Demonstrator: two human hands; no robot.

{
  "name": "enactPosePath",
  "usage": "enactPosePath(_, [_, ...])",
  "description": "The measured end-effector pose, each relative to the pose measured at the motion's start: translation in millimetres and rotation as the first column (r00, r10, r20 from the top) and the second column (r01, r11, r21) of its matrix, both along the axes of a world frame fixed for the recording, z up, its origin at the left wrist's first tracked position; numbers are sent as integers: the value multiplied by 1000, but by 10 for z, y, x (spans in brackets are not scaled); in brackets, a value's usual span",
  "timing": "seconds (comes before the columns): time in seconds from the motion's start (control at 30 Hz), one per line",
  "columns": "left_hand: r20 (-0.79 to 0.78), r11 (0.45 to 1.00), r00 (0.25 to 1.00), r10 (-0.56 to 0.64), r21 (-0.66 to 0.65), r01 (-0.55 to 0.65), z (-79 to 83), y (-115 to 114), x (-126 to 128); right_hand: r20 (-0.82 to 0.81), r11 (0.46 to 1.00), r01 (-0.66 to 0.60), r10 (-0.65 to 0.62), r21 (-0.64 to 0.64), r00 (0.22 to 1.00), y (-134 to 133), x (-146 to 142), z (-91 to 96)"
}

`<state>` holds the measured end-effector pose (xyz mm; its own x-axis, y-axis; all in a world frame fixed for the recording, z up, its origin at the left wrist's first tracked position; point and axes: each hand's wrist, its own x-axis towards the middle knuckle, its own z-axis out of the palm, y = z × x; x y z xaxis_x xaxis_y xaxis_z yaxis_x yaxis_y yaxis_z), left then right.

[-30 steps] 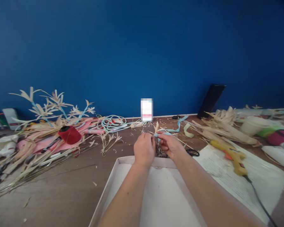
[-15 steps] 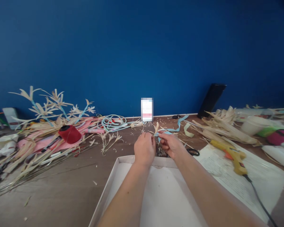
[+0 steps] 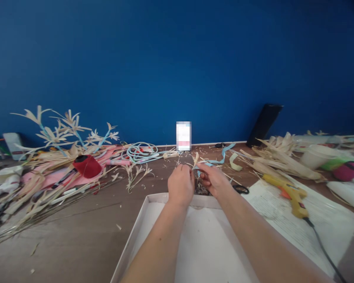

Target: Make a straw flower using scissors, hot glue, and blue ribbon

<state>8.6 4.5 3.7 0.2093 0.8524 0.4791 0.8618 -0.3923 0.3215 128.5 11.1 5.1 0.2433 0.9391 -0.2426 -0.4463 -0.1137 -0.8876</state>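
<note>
Just past the far edge of a white box lid [image 3: 157, 220], my two hands work close together. My left hand [image 3: 180, 184] is closed, and its fingertips are turned away from view. From between the hands a pale husk flower piece [image 3: 196, 158] sticks up, its lower part hidden. My right hand [image 3: 212, 179] pinches a light blue ribbon [image 3: 220, 160] against that piece with thumb and forefinger. The ribbon's loose length trails off to the back right. Dark scraps show under the right hand, beside black scissors handles [image 3: 241, 189].
A yellow glue gun [image 3: 295, 196] lies on printed paper [image 3: 271, 214] at the right. Dried husks [image 3: 295, 157] sit behind it. Finished-looking husk flowers [image 3: 72, 125], a red thread cone [image 3: 88, 166] and coiled cord [image 3: 141, 152] are at the left. A lit phone [image 3: 183, 136] leans on the blue wall.
Both hands stay almost in the same place. The husk piece between them stands slightly differently, and less blue shows at the right fingertips.
</note>
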Motion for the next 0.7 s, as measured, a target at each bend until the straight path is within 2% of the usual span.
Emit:
enactPosePath(0.3, [-18,1000,1000,-5,24,6,-23,4,8,108,997,76,-75,-1,991,42,-21,-67])
enactPosePath(0.7, [-127,1000,992,-8,19,11,29,-8,8,201,995,97,-94,-7,975,72,-64,-100])
